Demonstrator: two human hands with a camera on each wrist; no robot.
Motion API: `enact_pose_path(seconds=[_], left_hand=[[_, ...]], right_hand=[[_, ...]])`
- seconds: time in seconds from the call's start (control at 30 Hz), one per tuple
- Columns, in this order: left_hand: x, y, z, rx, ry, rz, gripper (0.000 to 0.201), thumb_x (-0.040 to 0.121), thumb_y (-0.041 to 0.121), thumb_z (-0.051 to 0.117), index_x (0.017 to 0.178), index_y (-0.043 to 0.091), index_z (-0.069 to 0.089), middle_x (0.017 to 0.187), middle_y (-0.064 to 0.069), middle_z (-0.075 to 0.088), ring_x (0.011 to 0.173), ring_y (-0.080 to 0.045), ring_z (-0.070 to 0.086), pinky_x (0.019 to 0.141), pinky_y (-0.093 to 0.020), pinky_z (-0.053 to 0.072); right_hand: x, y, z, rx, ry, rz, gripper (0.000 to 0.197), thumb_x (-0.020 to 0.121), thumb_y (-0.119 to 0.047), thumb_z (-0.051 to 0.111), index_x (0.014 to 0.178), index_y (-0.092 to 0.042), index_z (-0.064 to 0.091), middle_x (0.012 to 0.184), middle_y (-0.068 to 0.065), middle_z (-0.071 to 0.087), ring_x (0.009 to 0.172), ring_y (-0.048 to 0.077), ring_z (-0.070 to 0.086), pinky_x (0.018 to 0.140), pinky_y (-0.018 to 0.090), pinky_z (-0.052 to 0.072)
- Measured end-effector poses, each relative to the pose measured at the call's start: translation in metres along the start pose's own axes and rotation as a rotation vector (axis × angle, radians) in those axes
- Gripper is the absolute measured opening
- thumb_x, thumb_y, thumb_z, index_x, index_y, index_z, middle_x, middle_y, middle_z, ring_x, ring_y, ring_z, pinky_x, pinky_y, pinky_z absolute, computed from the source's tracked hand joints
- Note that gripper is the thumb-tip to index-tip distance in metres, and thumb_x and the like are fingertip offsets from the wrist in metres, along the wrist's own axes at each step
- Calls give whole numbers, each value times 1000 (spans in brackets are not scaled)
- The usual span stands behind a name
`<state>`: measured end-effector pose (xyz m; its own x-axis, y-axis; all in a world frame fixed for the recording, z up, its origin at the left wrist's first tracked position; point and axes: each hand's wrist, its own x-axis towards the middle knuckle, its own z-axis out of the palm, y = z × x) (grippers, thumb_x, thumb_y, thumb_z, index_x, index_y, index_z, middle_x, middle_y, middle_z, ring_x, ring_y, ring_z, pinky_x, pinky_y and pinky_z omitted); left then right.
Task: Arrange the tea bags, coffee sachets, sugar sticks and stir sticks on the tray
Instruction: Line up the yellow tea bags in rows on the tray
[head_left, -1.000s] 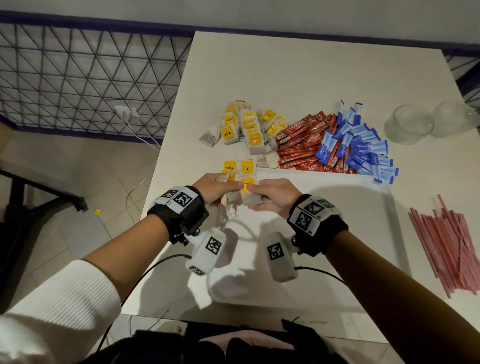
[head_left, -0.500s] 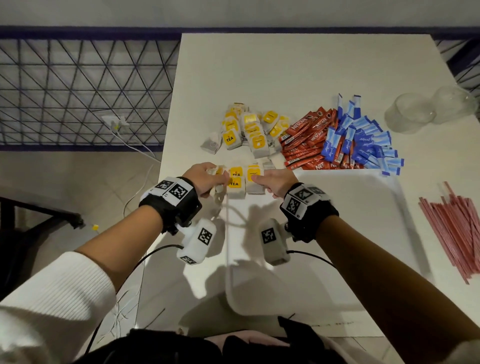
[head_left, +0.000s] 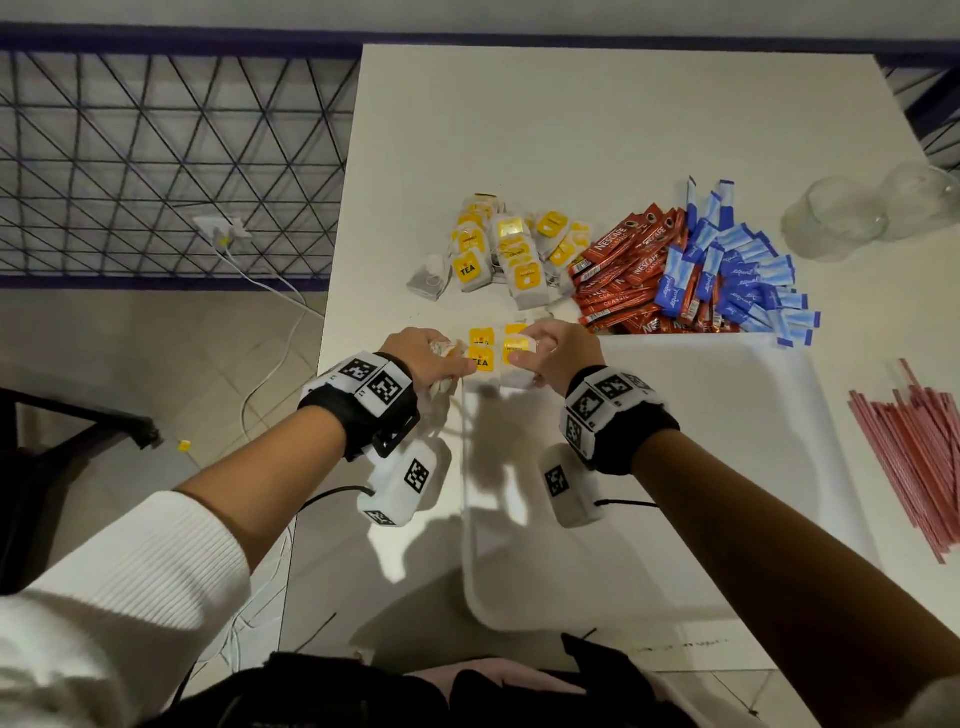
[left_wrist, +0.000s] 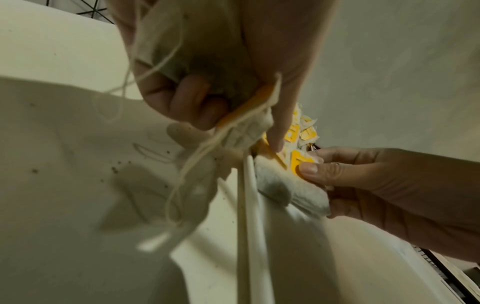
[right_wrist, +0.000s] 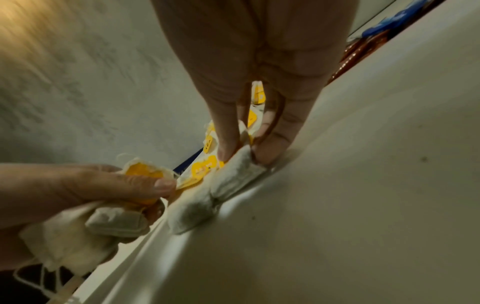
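A white tray (head_left: 727, 467) lies on the white table in front of me. At its far left corner lie a few tea bags with yellow tags (head_left: 482, 351). My left hand (head_left: 434, 361) grips a bunch of tea bags (left_wrist: 207, 61) with dangling strings, its forefinger touching a bag on the tray. My right hand (head_left: 550, 353) pinches a tea bag (right_wrist: 233, 174) between thumb and fingers at the tray's rim. Beyond the tray lie a heap of tea bags (head_left: 509, 249), red coffee sachets (head_left: 623, 270) and blue sugar sticks (head_left: 737, 270). Red stir sticks (head_left: 919, 457) lie to the right.
Two clear plastic cups (head_left: 841, 218) stand at the table's far right. The table's left edge (head_left: 332, 291) drops to a tiled floor with a white cable and socket. A blue wire fence stands at the back left.
Both hands have moved away from me to the tray's far left corner. The tea bags they hold now sit at the tray's rim.
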<state>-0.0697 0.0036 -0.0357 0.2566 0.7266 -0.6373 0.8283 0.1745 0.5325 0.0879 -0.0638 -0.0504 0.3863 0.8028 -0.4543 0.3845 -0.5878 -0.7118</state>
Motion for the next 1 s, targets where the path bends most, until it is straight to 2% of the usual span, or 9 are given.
enact_pose_path(seconds=[0.1, 0.2, 0.3, 0.37, 0.47, 0.57, 0.73, 0.87, 1.0], left_hand=[[1, 2, 2, -12, 27, -6, 58, 79, 38, 70, 128, 12, 53, 126, -13, 58, 114, -30, 55, 89, -31, 44], [1, 1, 4, -66, 50, -39, 56, 82, 37, 68, 129, 10, 52, 124, -15, 58, 114, -33, 55, 91, -34, 45], [2, 0, 7, -143, 44, -30, 20, 82, 35, 67, 87, 15, 63, 80, -10, 64, 100, -38, 61, 68, -33, 45], [1, 1, 9, -162, 36, -34, 23, 84, 32, 65, 69, 17, 55, 63, -4, 54, 87, -39, 60, 57, -29, 39], [2, 5, 10, -108, 38, -47, 27, 86, 34, 62, 98, 10, 62, 91, -15, 66, 101, -38, 60, 67, -30, 44], [0, 6, 12, 11, 71, -43, 43, 89, 36, 58, 122, 9, 54, 120, -15, 60, 109, -32, 57, 81, -28, 43], [-2, 7, 14, 48, 88, -44, 43, 89, 36, 55, 121, 8, 53, 117, -12, 60, 105, -28, 56, 76, -25, 39], [-5, 9, 14, 67, 102, -32, 40, 90, 36, 55, 118, 9, 53, 114, -11, 59, 99, -26, 53, 72, -23, 33], [-6, 10, 12, 74, 96, -18, 23, 89, 35, 55, 97, 14, 53, 80, -3, 54, 74, -22, 51, 54, -20, 34]], right_hand=[[4, 2, -2, -10, 17, -12, 32, 76, -16, 74, 102, -5, 60, 64, -6, 45, 80, 22, 55, 84, 40, 51], [5, 3, -1, -25, 43, -2, 31, 72, -18, 77, 81, -14, 48, 64, -3, 48, 72, 25, 56, 79, 40, 53], [6, 8, 1, 5, 55, 0, 35, 70, -17, 79, 70, -19, 43, 64, -3, 48, 81, 32, 61, 80, 46, 53], [6, 9, 1, 12, 48, -7, 30, 70, -17, 78, 77, -14, 49, 65, -4, 47, 90, 34, 62, 83, 48, 51], [6, 10, 1, 9, 36, -20, 29, 71, -18, 77, 84, -11, 52, 65, -5, 45, 92, 34, 61, 84, 48, 51], [5, 10, 1, 15, 26, -36, 27, 73, -18, 76, 84, -11, 52, 66, -2, 49, 89, 32, 61, 84, 47, 51], [2, 8, -2, -14, -7, -95, 31, 75, -19, 73, 100, -4, 60, 87, 14, 63, 90, 32, 63, 88, 39, 50], [4, 9, -3, -29, 0, -115, 27, 76, -10, 71, 101, -2, 61, 69, 0, 52, 80, 22, 55, 81, 30, 47], [5, 9, -2, -6, 3, -113, 18, 77, -8, 69, 92, -8, 59, 63, -5, 48, 78, 22, 55, 80, 32, 48]])
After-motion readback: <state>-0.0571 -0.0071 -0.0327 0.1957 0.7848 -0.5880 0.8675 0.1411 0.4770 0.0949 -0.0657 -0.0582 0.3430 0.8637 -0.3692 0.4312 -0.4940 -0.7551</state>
